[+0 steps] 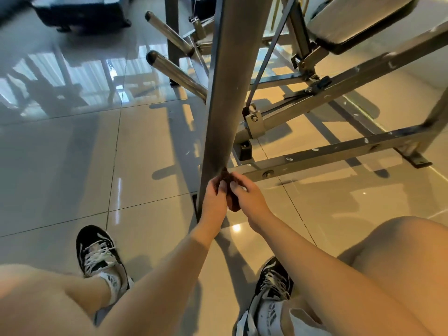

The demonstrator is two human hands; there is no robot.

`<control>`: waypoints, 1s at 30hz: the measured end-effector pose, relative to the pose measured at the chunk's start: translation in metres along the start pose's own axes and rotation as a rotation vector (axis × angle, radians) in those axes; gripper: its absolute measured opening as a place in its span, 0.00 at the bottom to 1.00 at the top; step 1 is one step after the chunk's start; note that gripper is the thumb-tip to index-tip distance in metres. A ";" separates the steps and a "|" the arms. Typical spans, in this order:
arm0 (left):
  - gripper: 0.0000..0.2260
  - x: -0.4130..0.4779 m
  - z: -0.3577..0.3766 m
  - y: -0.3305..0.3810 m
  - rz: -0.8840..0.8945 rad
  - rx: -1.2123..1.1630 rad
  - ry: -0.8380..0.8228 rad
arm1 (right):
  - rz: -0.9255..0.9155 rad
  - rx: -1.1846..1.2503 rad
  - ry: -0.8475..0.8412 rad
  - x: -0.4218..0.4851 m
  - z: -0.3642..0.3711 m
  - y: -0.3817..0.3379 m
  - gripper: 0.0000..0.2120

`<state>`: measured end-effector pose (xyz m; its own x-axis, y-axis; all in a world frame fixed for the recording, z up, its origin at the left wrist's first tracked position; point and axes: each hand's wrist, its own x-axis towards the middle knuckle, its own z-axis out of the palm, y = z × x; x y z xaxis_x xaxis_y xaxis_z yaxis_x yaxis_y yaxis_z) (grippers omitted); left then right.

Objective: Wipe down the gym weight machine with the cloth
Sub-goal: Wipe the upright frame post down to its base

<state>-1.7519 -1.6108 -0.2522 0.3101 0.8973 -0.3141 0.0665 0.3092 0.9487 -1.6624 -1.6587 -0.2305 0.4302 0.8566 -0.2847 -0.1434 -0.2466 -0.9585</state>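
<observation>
Knees flank the hands; left hand and right hand together pinch the cloth beside the post, probably bunching it to wipe low.

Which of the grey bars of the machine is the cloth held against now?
The wide upright post, near its foot; left hand and right hand grip the cloth there. The drilled bar runs off rightward.

The upright post is grey-painted metal, matt and faintly scuffed. The cloth is dark brown with a fuzzy nap. The weight pegs are bare, brushed-looking metal (their end caps look like black plastic). The frame rail shows chipped paint. The seat pad has a smooth, dull-sheened cover. The floor tiles are glossy, mirror-like.
</observation>
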 end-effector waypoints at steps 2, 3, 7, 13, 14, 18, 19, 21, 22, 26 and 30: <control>0.14 -0.011 0.008 0.008 -0.012 -0.056 -0.024 | -0.027 0.001 0.002 -0.009 -0.005 -0.004 0.15; 0.15 -0.015 0.012 0.012 -0.025 -0.080 -0.029 | -0.035 -0.001 0.002 -0.012 -0.007 -0.005 0.16; 0.13 -0.019 0.026 0.027 -0.036 -0.108 -0.066 | -0.090 -0.043 0.029 -0.016 -0.014 -0.013 0.19; 0.10 -0.011 0.025 0.048 0.232 0.092 -0.022 | -0.215 -0.012 0.193 -0.002 -0.030 -0.035 0.14; 0.12 -0.006 0.018 0.049 0.293 0.151 0.058 | -0.218 -0.022 0.214 0.001 -0.028 -0.043 0.12; 0.20 0.007 -0.005 0.064 0.382 0.223 0.254 | -0.454 -0.053 0.262 0.017 -0.019 -0.086 0.08; 0.21 0.007 -0.007 0.070 0.406 0.226 0.208 | -0.551 -0.055 0.275 0.022 -0.016 -0.100 0.08; 0.20 0.007 -0.007 0.081 0.447 0.265 0.131 | -0.735 -0.138 0.318 0.032 -0.002 -0.127 0.10; 0.20 0.008 -0.007 0.085 0.458 0.260 0.119 | -0.823 -0.213 0.345 0.037 0.007 -0.135 0.10; 0.17 0.007 -0.008 0.097 0.466 0.195 0.122 | -0.830 -0.331 0.335 0.049 0.031 -0.113 0.11; 0.18 0.013 -0.004 0.110 0.531 0.251 0.146 | -0.745 -0.381 0.376 0.049 0.027 -0.094 0.09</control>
<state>-1.7440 -1.5638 -0.1517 0.2303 0.9481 0.2194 0.1653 -0.2603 0.9513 -1.6517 -1.5817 -0.1542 0.5645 0.6667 0.4868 0.5626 0.1208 -0.8179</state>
